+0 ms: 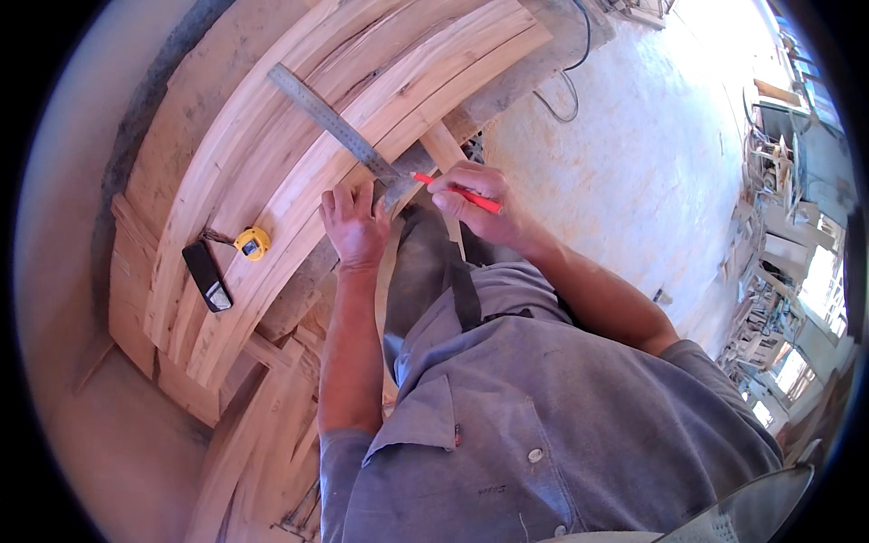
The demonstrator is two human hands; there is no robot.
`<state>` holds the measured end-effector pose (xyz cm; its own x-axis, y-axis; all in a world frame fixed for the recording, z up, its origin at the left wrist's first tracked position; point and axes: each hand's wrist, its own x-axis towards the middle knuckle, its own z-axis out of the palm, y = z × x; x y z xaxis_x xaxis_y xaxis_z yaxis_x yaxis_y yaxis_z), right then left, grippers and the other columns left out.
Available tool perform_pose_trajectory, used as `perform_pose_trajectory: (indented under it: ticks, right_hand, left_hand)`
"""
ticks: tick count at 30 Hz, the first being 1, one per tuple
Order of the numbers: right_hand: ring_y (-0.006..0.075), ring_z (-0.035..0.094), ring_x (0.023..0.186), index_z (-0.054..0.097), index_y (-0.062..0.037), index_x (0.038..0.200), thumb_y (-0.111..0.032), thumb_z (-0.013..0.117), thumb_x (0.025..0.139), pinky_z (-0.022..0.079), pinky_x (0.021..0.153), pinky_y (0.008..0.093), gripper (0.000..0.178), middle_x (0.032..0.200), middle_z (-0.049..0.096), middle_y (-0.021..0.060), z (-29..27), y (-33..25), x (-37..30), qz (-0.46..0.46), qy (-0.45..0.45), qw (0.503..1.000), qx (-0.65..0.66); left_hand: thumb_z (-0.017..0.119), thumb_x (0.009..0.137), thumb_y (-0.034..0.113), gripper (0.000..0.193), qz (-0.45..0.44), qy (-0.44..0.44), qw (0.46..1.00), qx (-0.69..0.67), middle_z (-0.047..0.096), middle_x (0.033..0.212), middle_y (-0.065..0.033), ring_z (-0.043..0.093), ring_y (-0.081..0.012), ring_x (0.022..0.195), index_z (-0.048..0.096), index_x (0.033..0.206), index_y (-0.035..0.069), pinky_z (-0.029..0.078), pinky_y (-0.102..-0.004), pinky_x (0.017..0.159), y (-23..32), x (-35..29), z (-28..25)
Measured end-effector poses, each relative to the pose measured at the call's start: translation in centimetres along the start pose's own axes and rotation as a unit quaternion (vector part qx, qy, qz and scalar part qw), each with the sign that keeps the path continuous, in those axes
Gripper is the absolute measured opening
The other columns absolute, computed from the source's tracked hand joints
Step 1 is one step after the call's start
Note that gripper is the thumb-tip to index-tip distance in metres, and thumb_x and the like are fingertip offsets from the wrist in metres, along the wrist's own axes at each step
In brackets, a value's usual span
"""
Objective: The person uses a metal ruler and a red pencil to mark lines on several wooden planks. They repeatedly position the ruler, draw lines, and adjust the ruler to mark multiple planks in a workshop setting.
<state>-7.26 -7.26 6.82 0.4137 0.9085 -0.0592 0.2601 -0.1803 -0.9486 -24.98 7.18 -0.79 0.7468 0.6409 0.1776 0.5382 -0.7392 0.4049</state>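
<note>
Several long wooden boards (272, 167) lie side by side in a slanting stack. Across them rests a metal ruler or square blade (326, 116), its near end by the front edge. My left hand (355, 228) bends its fingers over the front board just left of that end, apparently gripping the board's edge; the fingertips are partly hidden. In my right hand (475, 192) is a red pencil (484, 201), its tip pointing left, close to the blade's near end. Further left on the boards sit a yellow tape measure (253, 242) and a long black object with a silvery end (206, 274).
Loose timber offcuts (272, 398) lie low on the left, beside the boards. A dark cable (570, 95) loops over the pale floor (625, 172) beyond the boards. Piled wood and clutter (769, 271) line the far right side.
</note>
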Motion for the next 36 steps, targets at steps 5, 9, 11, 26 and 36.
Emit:
perform_pose_trajectory:
  ticks: [5,9,11,26,36]
  right_hand:
    - [0.0278,0.065,0.074,0.067,0.0012,0.105,-0.006,0.065,0.089,0.051,0.068,0.0351,0.017,0.084,0.066,0.0147,0.9,-0.1,1.2,-0.03,0.038,0.999,-0.022]
    - [0.0322,0.066,0.076,0.063,-0.0009,0.107,-0.008,0.067,0.088,0.052,0.067,0.0391,0.021,0.085,0.065,0.0162,1.3,-0.1,2.2,-0.046,0.03,0.996,-0.077]
    - [0.0342,0.066,0.077,0.062,-0.0018,0.107,-0.009,0.068,0.088,0.052,0.067,0.0402,0.021,0.086,0.065,0.0166,1.3,0.2,2.5,-0.053,0.018,0.994,-0.093]
    - [0.0382,0.066,0.081,0.061,-0.0018,0.108,-0.008,0.067,0.087,0.052,0.069,0.043,0.023,0.088,0.067,0.0185,2.7,0.4,5.2,-0.076,-0.007,0.989,-0.127]
    - [0.0376,0.065,0.076,0.06,-0.0021,0.103,-0.006,0.066,0.086,0.052,0.065,0.0439,0.018,0.083,0.066,0.0175,3.4,0.6,5.6,-0.09,0.006,0.985,-0.149]
  left_hand:
    - [0.08,0.063,0.013,0.042,0.003,-0.012,1.0,0.017,0.049,0.093,-0.0071,0.051,-0.028,0.09,0.067,0.103,0.014,0.044,-0.0437,0.077,-0.1,0.0,0.1]
    - [0.08,0.064,0.013,0.042,-0.001,-0.028,0.999,0.038,0.049,0.093,-0.0075,0.052,-0.028,0.09,0.065,0.103,0.014,0.044,-0.0443,0.077,0.0,0.0,0.2]
    - [0.08,0.064,0.013,0.041,-0.002,-0.028,0.999,0.035,0.049,0.093,-0.0078,0.052,-0.028,0.091,0.064,0.101,0.013,0.044,-0.0439,0.077,0.2,0.1,0.0]
    - [0.075,0.064,0.009,0.039,-0.004,-0.042,0.998,0.04,0.049,0.094,-0.0089,0.052,-0.0293,0.091,0.063,0.102,0.012,0.045,-0.0439,0.077,0.4,0.5,-0.1]
    - [0.072,0.068,0.008,0.035,-0.006,-0.051,0.998,0.044,0.049,0.095,-0.0098,0.053,-0.0305,0.092,0.063,0.101,0.011,0.047,-0.045,0.077,0.3,0.6,0.0]
